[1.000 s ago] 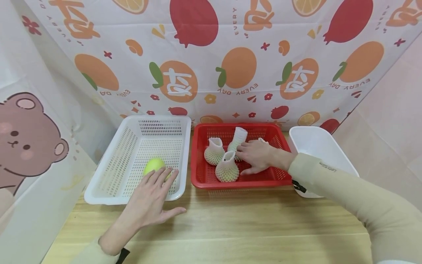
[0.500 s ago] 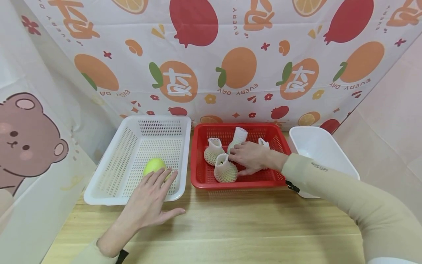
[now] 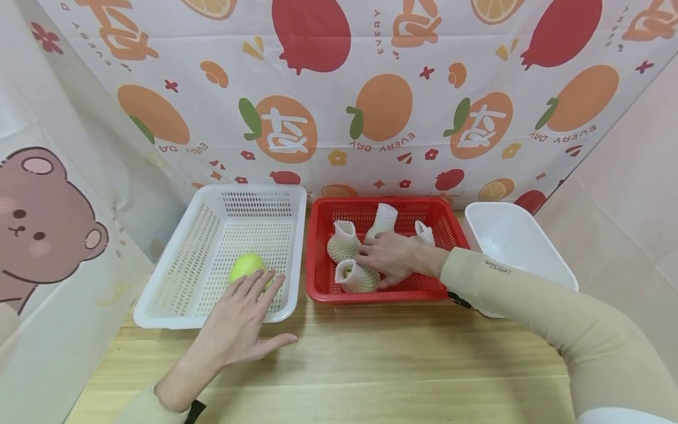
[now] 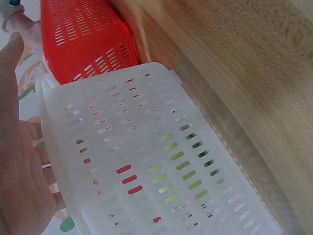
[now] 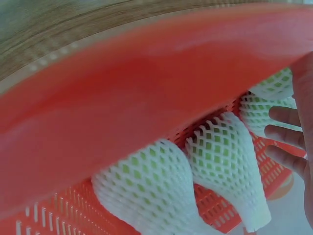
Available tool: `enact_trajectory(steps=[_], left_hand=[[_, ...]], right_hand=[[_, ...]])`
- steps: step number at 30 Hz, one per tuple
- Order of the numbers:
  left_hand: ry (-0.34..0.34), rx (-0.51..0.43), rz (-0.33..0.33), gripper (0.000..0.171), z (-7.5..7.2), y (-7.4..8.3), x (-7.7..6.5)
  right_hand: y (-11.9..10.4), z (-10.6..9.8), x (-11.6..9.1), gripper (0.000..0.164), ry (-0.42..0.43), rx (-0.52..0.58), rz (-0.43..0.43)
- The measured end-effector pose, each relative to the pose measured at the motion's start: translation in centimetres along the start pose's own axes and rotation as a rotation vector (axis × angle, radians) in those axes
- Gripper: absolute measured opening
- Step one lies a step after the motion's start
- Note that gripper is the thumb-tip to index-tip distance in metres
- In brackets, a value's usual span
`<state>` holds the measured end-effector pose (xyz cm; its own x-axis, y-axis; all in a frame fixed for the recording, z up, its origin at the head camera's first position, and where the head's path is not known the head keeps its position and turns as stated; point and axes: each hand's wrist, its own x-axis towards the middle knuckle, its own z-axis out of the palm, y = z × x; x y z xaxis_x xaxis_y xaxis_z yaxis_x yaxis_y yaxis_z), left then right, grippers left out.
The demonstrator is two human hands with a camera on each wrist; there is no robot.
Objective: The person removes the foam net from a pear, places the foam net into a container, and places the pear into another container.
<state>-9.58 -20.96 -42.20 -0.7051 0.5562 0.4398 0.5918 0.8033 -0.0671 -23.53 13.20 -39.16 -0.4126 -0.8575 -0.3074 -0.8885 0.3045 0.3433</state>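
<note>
In the head view, my left hand [image 3: 237, 321] lies with spread fingers over the near rim of the white basket [image 3: 182, 323]. A smooth yellow-green fruit [image 3: 246, 266] sits in that basket just beyond the fingertips. My right hand [image 3: 394, 257] reaches into the red basket [image 3: 360, 296], fingers extended, against a foam-netted fruit [image 3: 356, 278] at the front. This fruit leans over, its net opening facing left. A second netted fruit [image 3: 343, 246] stands behind it. In the right wrist view, the fingers [image 5: 283, 134] are spaced apart beside netted fruits; the contact is partly hidden.
Two more netted fruits stand in the red basket, one at the back [image 3: 384, 218] and one at the right [image 3: 425, 232]. A white bin [image 3: 521, 241] stands to the right, under my sleeve. A printed curtain [image 3: 339, 88] hangs behind the wooden table [image 3: 371, 359].
My right hand has moved left and a little nearer. The front netted fruit has shifted left and tipped from upright to leaning. My left hand has stayed in place.
</note>
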Motion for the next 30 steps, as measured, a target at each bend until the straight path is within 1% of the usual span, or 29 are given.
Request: enact_trajectory(steps=[4,7,12,19,30], left_hand=[[-0.005,0.004,-0.002,0.109,-0.1,0.0,-0.1],[-0.001,0.006,-0.001,0.109,-0.1,0.0,-0.1],[0.004,0.005,0.001,0.109,-0.1,0.0,-0.1],[0.003,0.005,0.006,0.108,-0.1,0.0,-0.1],[0.019,0.007,0.013,0.108,0.1,0.0,0.0]], right_hand=[[-0.3,-0.3,0.5,0.083,-0.048,0.008,-0.002],[-0.5,-0.3,1.0,0.087,-0.067,0.029,-0.011],[-1.0,-0.4,1.7,0.091,-0.055,0.036,-0.027],[-1.3,-0.4,2.1,0.087,-0.028,-0.004,-0.033],[-1.4,-0.2,2.3,0.082,-0.018,-0.016,-0.026]])
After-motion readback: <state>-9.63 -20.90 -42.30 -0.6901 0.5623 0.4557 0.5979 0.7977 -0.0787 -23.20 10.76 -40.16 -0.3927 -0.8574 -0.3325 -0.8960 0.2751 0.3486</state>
